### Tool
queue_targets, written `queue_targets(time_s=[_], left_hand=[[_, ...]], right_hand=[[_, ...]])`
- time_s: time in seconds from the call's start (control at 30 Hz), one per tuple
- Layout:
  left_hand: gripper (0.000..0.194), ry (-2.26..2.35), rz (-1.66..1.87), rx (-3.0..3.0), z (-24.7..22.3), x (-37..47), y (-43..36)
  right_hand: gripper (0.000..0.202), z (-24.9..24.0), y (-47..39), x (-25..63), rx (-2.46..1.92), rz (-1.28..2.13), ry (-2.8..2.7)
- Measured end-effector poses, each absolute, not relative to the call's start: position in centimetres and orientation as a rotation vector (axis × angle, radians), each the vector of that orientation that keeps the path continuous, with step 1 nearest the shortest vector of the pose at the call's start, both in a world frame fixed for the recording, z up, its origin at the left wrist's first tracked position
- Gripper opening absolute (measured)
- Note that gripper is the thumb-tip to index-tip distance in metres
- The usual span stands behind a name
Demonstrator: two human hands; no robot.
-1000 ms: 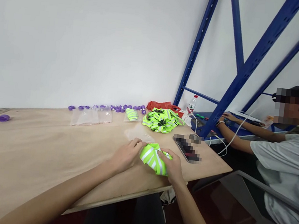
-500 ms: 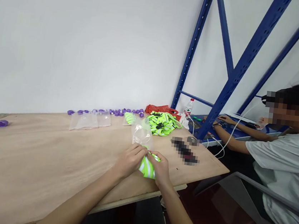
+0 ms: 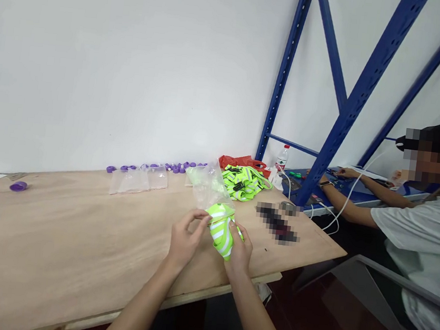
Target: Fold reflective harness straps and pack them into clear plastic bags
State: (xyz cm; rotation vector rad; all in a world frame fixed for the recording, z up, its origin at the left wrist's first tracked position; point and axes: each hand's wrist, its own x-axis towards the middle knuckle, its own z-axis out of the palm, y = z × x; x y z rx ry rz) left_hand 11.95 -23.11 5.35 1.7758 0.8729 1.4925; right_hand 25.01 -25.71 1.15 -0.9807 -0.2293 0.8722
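My right hand (image 3: 241, 246) is closed around a folded bundle of neon-green reflective strap (image 3: 220, 236) with white stripes, held above the table's front part. A clear plastic bag (image 3: 210, 182) extends from the bundle's far end, its mouth edge crossing the green strap, so the bundle looks partly inside it. With thumb and fingertips, my left hand (image 3: 185, 235) pinches the bag's edge at the bundle's left side. Behind the bag lies a pile of loose green reflective straps (image 3: 245, 182) with black buckles.
Flat clear bags (image 3: 131, 180) and a row of purple rolls (image 3: 178, 167) line the wooden table's back; another purple roll (image 3: 18, 186) sits far left. A red plastic bag (image 3: 244, 162), bottle (image 3: 282, 158) and blue rack post (image 3: 333, 130) stand right, near a seated person (image 3: 435, 226).
The bundle has tipped up, showing more of its striped face. My left hand has shifted left to its edge, and the bag stands more upright. The view has swung slightly left.
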Motion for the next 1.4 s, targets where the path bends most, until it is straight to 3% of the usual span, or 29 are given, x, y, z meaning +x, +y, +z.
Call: queue_targets(time_s=[0.1,0.27,0.43,0.67,0.83,1.17,1.4], left_hand=[[0.025,0.945,1.559,1.395,4.6,12.7,-21.7],[0.066,0.905,1.454,1.138,3.1,13.0,-19.8],[0.049,0.695,1.210,1.064,3.4,12.8,-20.8],[0.072,0.543,1.324,0.874,3.8,12.8,-21.4],[0.056,0.594,1.371,1.041,2.8,12.3,-22.0],[0.048,0.609,1.201,1.019,2.8,11.6,-22.3],[0.056,0.638,1.144,1.169,2.6,11.5,-23.9]], right_hand=[[0.054,1.4,-25.9,25.0,-0.983,0.880,-0.260],[0.052,1.9,-26.4,25.1,-0.994,0.882,-0.341],[0.050,2.4,-26.8,25.1,-1.021,0.878,-0.395],[0.050,2.2,-26.9,24.7,-0.996,0.883,-0.385],[0.051,1.3,-26.7,24.4,-0.982,0.928,-0.331],[0.051,1.0,-26.8,24.2,-0.954,0.973,-0.332],[0.052,0.9,-26.7,23.8,-0.946,0.954,-0.269]])
